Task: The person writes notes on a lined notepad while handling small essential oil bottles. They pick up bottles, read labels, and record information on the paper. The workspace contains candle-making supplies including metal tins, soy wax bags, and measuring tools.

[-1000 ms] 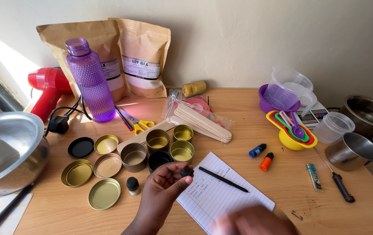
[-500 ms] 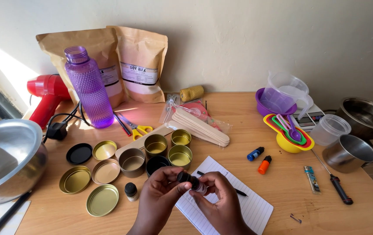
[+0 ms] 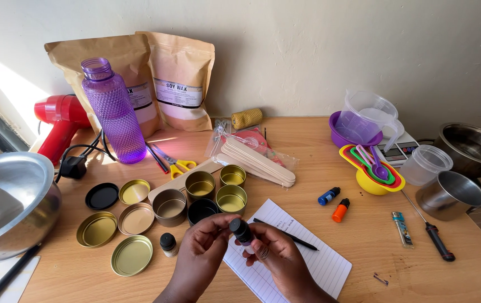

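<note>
My left hand and my right hand meet above the near edge of the wooden table, together holding a small dark bottle with a black cap. The fingers of both hands pinch it, with the left fingertips at the cap. Under my right hand lies a lined paper sheet with a black pen on it. A second small dark bottle stands just left of my left hand. Several small round tins sit right behind the hands.
Loose gold and black lids lie at the left. A steel bowl, purple bottle, two paper bags, red heat tool, wooden sticks, measuring spoons, blue and orange vials, and steel pots surround the area.
My right hand came up from the bottom edge to join the left at the small bottle. Both hands now hold it over the paper.
</note>
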